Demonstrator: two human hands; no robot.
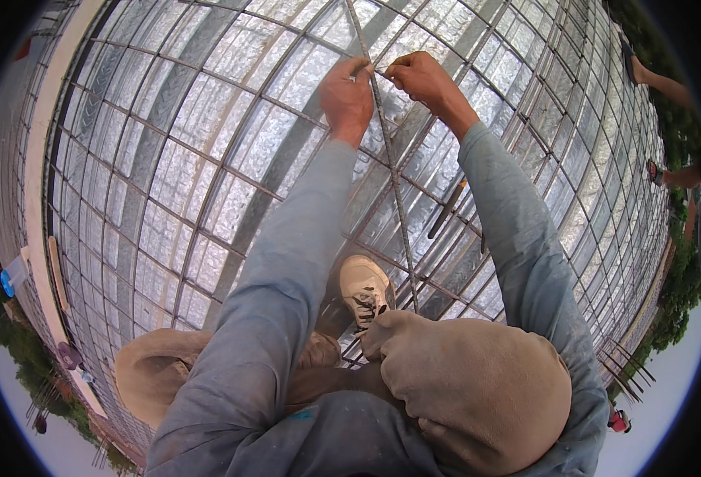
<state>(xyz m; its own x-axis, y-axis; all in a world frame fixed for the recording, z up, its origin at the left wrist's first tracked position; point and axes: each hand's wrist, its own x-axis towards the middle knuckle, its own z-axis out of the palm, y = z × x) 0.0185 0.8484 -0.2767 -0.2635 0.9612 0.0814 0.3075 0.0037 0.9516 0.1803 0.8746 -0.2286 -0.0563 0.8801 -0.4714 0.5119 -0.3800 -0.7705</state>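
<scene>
My left hand (347, 97) is closed in a pinch right beside a long ribbed steel bar (392, 159), its fingertips at the bar's edge; what lies between them is too small to make out. On the bar's other side my right hand (431, 82) pinches a thin wire (380, 74) that reaches toward the bar. The bar lies over a grid of thinner rods (221, 165), and both hands are close to a place where it crosses them. A hand tool with dark jaws and orange on its handle (448, 208) rests on the grid near my right forearm.
Beneath the rods spreads ribbed, shiny metal decking (183, 179). My shoe (366, 290) stands on it beside the bar. A pale board edge (36, 175) borders the left side. At the far right are another person's legs (668, 86). Several rod ends (625, 367) stick out lower right.
</scene>
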